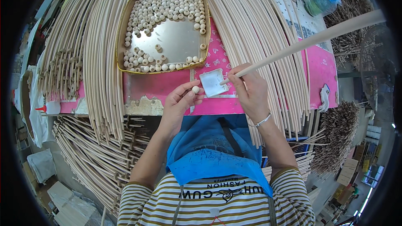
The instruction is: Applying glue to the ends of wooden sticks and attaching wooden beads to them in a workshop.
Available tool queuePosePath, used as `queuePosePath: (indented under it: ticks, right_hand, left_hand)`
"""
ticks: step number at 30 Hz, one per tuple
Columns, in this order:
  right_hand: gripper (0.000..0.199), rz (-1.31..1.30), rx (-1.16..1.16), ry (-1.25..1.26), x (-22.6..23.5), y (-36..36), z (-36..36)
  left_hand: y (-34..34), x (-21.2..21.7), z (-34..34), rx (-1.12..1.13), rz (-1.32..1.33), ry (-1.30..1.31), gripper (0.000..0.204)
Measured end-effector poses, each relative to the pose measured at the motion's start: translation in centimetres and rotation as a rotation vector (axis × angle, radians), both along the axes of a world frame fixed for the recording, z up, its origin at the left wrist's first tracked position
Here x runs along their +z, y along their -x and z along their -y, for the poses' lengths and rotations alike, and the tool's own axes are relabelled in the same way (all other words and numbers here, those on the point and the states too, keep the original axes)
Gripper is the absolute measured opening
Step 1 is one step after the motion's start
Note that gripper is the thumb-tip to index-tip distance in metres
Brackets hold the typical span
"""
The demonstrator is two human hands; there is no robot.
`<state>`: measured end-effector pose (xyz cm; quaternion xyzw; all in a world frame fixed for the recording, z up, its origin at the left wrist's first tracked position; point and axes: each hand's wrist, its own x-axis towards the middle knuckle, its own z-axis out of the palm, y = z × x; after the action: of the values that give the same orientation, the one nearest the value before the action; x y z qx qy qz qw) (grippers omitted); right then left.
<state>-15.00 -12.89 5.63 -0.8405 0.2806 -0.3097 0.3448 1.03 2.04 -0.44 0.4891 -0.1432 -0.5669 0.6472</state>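
Between the thumb and fingers of my left hand [182, 99] is a small round wooden bead [195, 89], held just left of a small white square dish [208, 84]. My right hand [250, 88] is closed around a long pale wooden rod [310, 42] near its lower end. That end reaches down into the dish, which has white stuff in it; the rod slants up and away to the right. Beyond my left hand stands a shallow yellow-rimmed tray [155, 72] with many wooden beads [167, 4], most of them heaped toward its far side.
Bundles of wooden rods [104, 50] lie left of the tray, and more rods [259, 50] lie to its right, overhanging the pink table [163, 88]. At the far right sits a plastic jar with a blue lid [324, 1]. Rods with discs [100, 155] are stacked below the left edge.
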Motion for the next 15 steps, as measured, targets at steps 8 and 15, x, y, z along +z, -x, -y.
queuePosePath:
  ticks: [8,15]
  right_hand:
    - [0.01,0.006,0.02,-0.09,-2.2,0.1,0.1]
    - [0.016,0.223,-0.043,-0.181,-1.6,1.6,1.8]
  left_hand:
    - [0.2,-1.2,0.8,0.029,-0.146,0.003,0.025]
    - [0.6,-1.1,1.2,0.033,-0.135,0.001,0.026]
